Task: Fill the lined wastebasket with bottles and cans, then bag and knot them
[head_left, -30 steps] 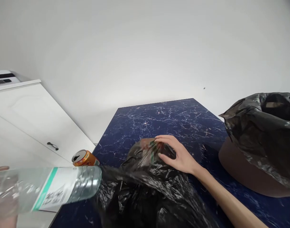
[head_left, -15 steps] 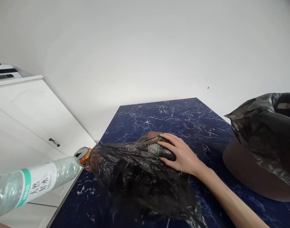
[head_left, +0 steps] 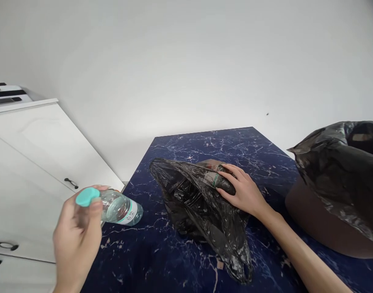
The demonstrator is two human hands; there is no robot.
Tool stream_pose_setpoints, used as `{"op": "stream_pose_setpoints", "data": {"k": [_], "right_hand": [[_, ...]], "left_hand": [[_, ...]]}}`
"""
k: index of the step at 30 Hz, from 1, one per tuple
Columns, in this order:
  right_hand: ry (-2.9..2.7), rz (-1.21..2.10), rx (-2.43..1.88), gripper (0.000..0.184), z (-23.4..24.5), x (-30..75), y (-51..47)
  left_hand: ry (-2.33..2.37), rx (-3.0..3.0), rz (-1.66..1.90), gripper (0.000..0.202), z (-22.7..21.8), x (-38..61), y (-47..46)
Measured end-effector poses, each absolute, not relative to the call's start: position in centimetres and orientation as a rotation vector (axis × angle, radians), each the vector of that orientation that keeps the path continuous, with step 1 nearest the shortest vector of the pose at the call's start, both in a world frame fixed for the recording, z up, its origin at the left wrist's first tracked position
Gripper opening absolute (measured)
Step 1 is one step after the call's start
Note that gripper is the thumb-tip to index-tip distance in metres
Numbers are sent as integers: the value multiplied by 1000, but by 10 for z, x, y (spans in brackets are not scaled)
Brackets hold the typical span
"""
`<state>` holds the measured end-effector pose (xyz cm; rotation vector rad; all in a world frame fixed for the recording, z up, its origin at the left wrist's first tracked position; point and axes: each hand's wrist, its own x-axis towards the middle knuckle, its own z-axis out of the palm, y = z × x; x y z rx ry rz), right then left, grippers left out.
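Observation:
My left hand [head_left: 75, 234] is closed round the neck of a clear plastic water bottle [head_left: 117, 207] with a teal cap, held tilted over the left edge of the dark blue marbled table [head_left: 232, 146]. My right hand [head_left: 243, 191] grips a black plastic bag [head_left: 201, 203] lying on the table, fingers wrapped over a bottle-shaped lump with a green-edged label inside it. The bag's mouth gapes open toward the left, facing the water bottle. The orange can seen earlier is hidden behind the bottle and my left hand.
A brown bin [head_left: 320, 221] lined with a black bag [head_left: 339, 171] stands at the table's right. White cabinets with dark handles [head_left: 36, 150] run along the left. A plain white wall is behind.
My left hand pulled the water bottle back out of the bag's mouth and lowered it near the table's left edge. My right hand lifted the bag's mouth open and shifted slightly right.

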<state>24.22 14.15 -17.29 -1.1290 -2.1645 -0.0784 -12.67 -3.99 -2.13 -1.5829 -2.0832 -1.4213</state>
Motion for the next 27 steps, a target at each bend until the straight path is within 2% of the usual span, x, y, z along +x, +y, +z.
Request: {"op": "stream_pose_setpoints", "data": {"k": [3, 9, 15, 18, 23, 27], "right_hand": [[-2172, -84, -1136, 54, -172, 241, 141], [-2174, -110, -1143, 52, -168, 239, 139], [-2161, -83, -1110, 53, -167, 237, 138], [-2115, -33, -1066, 50, -165, 236, 137], [-1866, 125, -1031, 31, -157, 236, 135], [-1517, 378, -1124, 25, -160, 240, 141]], "left_hand": [[-2121, -1554, -1573, 45, -23, -124, -25], [-2189, -1610, -1570, 46, -21, -123, -4], [-2092, -1683, -1711, 51, -20, -131, 14], [-2060, -1728, -1665, 55, -23, -139, 19], [-2034, -1729, -1502, 71, -29, -148, 21], [-1639, -1635, -1296, 75, -28, -147, 14]]}}
